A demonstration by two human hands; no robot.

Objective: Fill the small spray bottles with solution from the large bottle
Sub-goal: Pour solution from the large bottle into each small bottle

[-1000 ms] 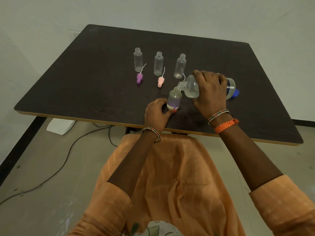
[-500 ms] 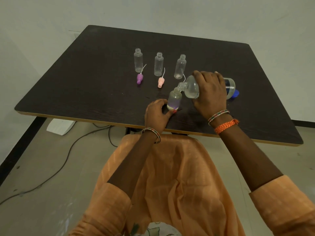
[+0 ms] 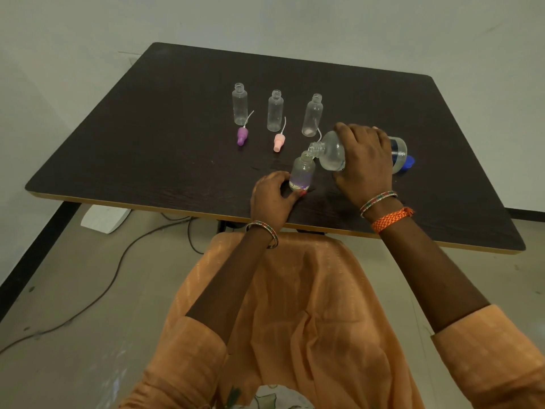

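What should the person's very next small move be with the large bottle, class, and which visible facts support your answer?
Probably keep the large bottle tipped and pouring gently. Its mouth sits at the neck of the small bottle, which the left hand steadies on the table while the right hand holds the large one. The small bottle does not look full, though its level is hard to read.

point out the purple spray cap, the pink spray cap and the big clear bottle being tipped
purple spray cap [image 3: 242, 136]: head view, on its plastic body
pink spray cap [image 3: 278, 142]: head view, on its plastic body
big clear bottle [image 3: 331, 153]: head view, on its shoulder beside the neck
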